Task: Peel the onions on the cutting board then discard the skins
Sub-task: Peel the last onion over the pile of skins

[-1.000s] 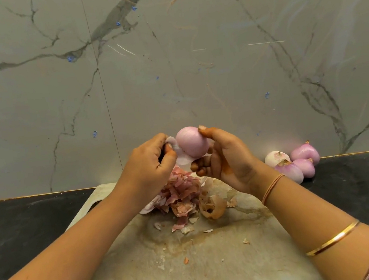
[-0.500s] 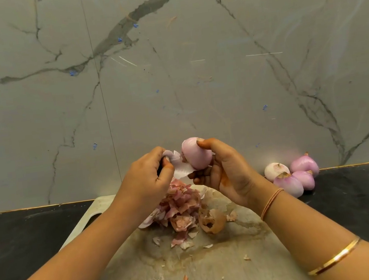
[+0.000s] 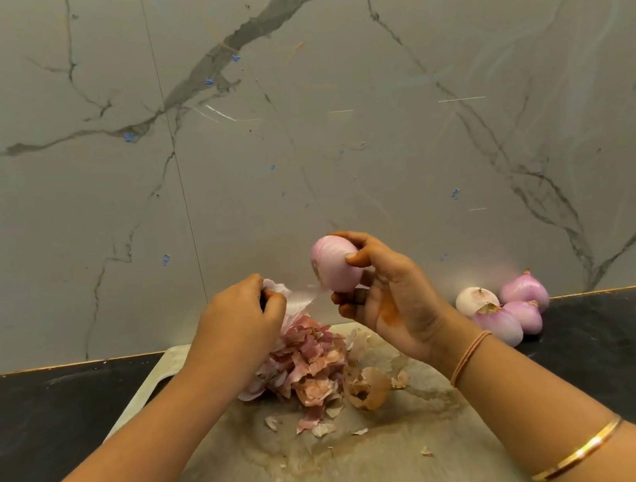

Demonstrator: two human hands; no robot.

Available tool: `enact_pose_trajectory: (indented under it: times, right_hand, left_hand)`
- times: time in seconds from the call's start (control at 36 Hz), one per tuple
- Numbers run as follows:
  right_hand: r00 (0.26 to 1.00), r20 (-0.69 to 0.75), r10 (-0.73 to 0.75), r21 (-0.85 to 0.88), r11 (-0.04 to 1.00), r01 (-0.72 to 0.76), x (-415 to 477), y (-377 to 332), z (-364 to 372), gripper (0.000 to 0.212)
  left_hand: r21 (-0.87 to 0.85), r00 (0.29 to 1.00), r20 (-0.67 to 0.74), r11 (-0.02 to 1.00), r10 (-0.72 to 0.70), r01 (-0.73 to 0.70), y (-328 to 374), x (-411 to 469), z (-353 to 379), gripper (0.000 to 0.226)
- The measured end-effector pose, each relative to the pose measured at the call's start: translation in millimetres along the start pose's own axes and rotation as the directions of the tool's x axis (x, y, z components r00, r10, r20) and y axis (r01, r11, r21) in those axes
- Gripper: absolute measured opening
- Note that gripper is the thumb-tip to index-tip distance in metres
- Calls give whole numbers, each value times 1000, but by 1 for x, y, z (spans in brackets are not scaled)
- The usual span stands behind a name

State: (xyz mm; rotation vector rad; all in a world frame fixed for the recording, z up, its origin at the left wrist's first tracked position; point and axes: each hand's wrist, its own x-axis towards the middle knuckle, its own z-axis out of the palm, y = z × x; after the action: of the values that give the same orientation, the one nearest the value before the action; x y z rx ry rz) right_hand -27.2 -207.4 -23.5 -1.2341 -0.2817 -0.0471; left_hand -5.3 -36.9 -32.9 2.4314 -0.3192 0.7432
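Gripping a peeled onion (image 3: 332,266) in the right grip (image 3: 393,299), above the cutting board (image 3: 379,471). Pinching a loose skin strip (image 3: 300,297) in the left grip (image 3: 239,328), just left. Skin heap (image 3: 307,359) below; four onions (image 3: 507,311) on bench (image 3: 48,418), right.

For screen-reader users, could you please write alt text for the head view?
The right hand holds a pink onion above a cutting board while the left hand pinches a thin skin coming off it. A pile of skins lies on the board; four onions lie on the counter beside it.
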Motion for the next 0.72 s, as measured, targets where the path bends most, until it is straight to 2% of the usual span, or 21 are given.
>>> enact_pose_trajectory:
  times: [0.06,0.11,0.19,0.28,0.33,0.39,0.44,0.53,0.64,0.72]
  right_hand:
    - [997,50,63,35,997,-64,-1,-1,-1,50]
    - [989,80,122,70,989,-127,-2,-1,1,51]
    - [991,54,119,2,993,-119,-4,1,3,39]
    - [999,27,46,-115,992,-42,-2,3,2,20]
    - [999,27,25,-144,989,-21,-1,3,2,18]
    - [1000,25,19,-176,984,-14,-1,4,1,17]
    - [1000,24,19,-194,981,-14,-1,4,1,19]
    - [999,-3,36,-135,990,-36,0,2,0,23]
    - [998,-18,67,-75,995,-68,1,1,-3,43]
    - [1000,11,-12,-150,989,14,0,2,-4,43]
  left_hand:
    - [25,1000,3,1000,9,-9,-4,1,-1,26]
    - [35,1000,24,999,17,-18,-6,2,-3,18]
    - [-15,996,60,998,58,-57,-5,1,-7,55]
    - [-109,975,125,979,185,-171,1,-2,-8,70]
    - [-184,956,219,971,193,-154,4,-5,-4,73]
    - [-233,953,241,964,183,-126,5,-6,0,63]
    - [-268,966,202,958,161,-103,4,-5,0,44]
    - [-286,975,165,954,146,-94,1,-2,-2,24]
    - [-194,980,170,979,105,-71,-2,0,-5,25]
    - [-148,986,146,987,83,-61,-8,4,-6,21]
